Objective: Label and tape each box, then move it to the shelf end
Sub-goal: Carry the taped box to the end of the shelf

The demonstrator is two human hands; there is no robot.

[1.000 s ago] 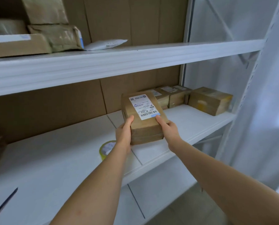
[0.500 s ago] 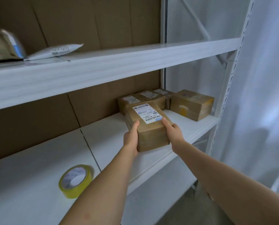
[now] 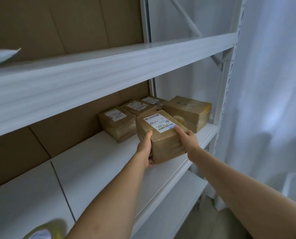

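Item: labelled cardboard box (image 3: 162, 140), centre of frame, carried at the far end of the middle shelf (image 3: 109, 169). We hold it from both sides: the left hand (image 3: 144, 150) wraps its near-left corner with the thumb up the side, and the right hand (image 3: 189, 140) grips the right edge, with the thumb pressed on the shipping label (image 3: 159, 124). We judge the two-sided grip keeps the top level and the label readable for set-down.

Neighbours: three labelled boxes (image 3: 118, 123) in a row against the back panel, and a larger taped box (image 3: 188, 112) to the right. Our box sits just in front of them; whether it is touching the shelf, we cannot tell.

Tape roll (image 3: 43, 232): lower left, blurred, partly cut off.

Change: since half a second ago the box has travelled closer to the stacked group, and the tape roll has slid toward the frame's bottom edge.
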